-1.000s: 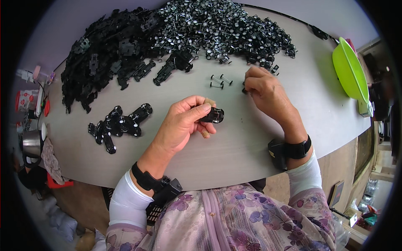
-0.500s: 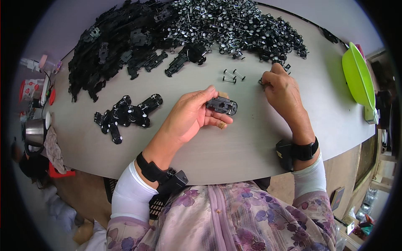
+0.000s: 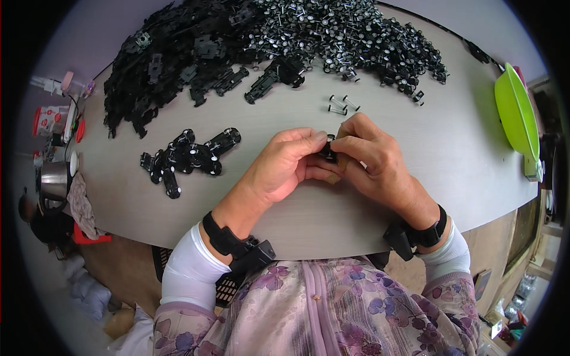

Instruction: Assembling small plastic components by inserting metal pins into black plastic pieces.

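Observation:
My left hand point(image 3: 279, 165) grips a black toy car chassis point(image 3: 328, 153) between thumb and fingers, in front of my body. Against that chassis are the closed fingertips of my right hand point(image 3: 375, 159), pinching a small wheel axle that they mostly hide. Just beyond the hands lie a few loose wheel axles point(image 3: 338, 110), thin silver rods with black wheels at the ends. To the left sits a small group of black chassis fitted with wheels point(image 3: 189, 155).
A big heap of black chassis point(image 3: 172, 71) covers the back left of the table point(image 3: 285, 234). Beside it spreads a pile of wheel axles point(image 3: 350, 41). A lime green basin point(image 3: 515, 113) stands at the right edge, a metal pot point(image 3: 54, 181) at the far left.
My right hand has come from the edge of the axle pile, toward me and left, to the chassis. My left hand still holds the chassis, now largely covered by fingers.

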Demonstrator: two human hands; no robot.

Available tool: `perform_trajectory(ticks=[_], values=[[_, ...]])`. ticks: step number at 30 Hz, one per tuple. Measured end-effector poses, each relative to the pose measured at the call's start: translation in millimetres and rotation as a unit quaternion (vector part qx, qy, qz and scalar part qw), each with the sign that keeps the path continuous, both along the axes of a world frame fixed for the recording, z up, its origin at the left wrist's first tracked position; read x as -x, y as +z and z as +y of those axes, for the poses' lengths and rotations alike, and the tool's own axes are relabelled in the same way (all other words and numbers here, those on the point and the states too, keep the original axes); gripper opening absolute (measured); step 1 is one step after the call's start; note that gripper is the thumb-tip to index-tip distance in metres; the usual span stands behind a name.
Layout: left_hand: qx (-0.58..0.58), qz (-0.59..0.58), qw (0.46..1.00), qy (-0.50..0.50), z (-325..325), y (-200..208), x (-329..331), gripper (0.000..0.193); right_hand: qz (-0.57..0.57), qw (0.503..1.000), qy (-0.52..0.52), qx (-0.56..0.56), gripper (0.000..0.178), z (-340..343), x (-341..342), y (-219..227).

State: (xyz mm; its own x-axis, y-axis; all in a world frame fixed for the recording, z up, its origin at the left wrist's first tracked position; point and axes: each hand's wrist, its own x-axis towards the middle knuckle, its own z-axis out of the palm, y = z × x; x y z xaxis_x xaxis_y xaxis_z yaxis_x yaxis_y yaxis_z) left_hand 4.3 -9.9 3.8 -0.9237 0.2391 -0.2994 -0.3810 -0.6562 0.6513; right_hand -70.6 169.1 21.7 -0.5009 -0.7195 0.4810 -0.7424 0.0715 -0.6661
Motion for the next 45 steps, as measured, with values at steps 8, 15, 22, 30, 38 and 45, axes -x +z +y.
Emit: perform_trajectory(ticks=[8,15,22,30,38,45], values=[[-0.026,0.015,1.0,0.005,0.9,0.2,-0.3,0.026,0.015,1.0,0.007,-0.002,0.021,1.3,0.5,1.3],[0.028,0.023,0.999,0.01,3.1,2.6,-1.4,0.028,0.019,0.999,0.024,0.009,0.02,1.4,1.4,3.3],[0.061,0.022,0.998,0.016,5.1,5.6,-2.4,0.026,0.024,0.999,0.023,0.017,0.02,2.1,-0.1,4.6],[0.119,0.031,0.992,0.015,9.7,7.1,-5.1,0.023,0.062,0.998,-0.009,-0.03,0.017,-2.7,-9.2,15.0],[0.105,0.064,0.992,0.032,8.6,10.6,-9.0,0.017,0.037,0.999,0.001,-0.012,0.026,-2.8,-8.2,9.6],[0.306,0.018,0.947,0.092,-12.4,21.5,-30.3,0.022,-0.088,0.984,0.153,0.006,0.032,-8.7,2.6,3.1]])
